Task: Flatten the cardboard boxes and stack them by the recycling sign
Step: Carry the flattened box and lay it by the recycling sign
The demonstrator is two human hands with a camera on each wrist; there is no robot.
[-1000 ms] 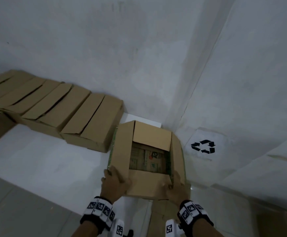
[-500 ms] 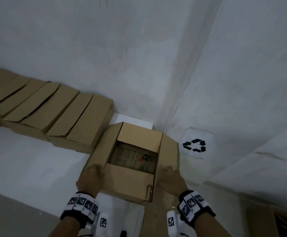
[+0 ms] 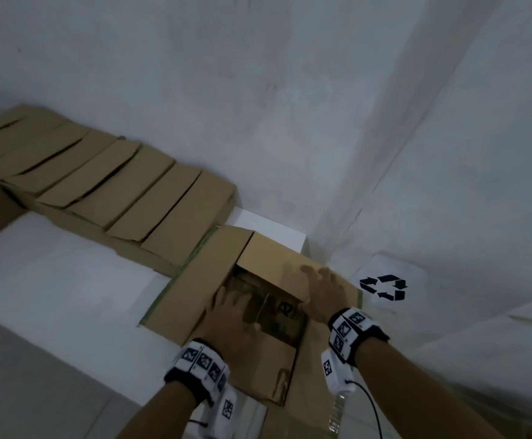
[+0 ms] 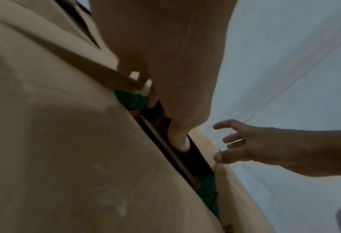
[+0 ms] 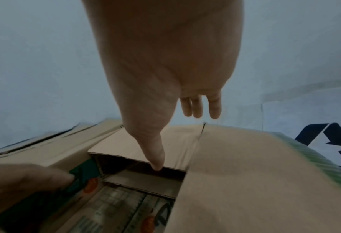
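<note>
A brown cardboard box (image 3: 195,289) lies low on the white floor in the corner, its flaps spread around a middle gap that shows a green and orange printed layer. The black recycling sign (image 3: 383,287) is on the wall just to its right. My left hand (image 3: 231,315) reaches into the gap, and its straight fingers (image 5: 52,178) lie on the printed layer. My right hand (image 3: 323,291) hovers over the far right flap (image 5: 245,173) with spread fingers (image 4: 231,138) and holds nothing. The left fingertips are hidden in the gap in the left wrist view.
A row of closed brown boxes (image 3: 115,191) runs along the back wall to the left, touching the low box's far left corner. More cardboard (image 3: 306,400) lies under the near edge. White walls (image 3: 448,153) meet in the corner behind. Grey floor (image 3: 36,391) lies at the near left.
Both hands have left the box's near corners and moved forward. The left one went into the middle gap and the right one over the right flap. The view has shifted right.
</note>
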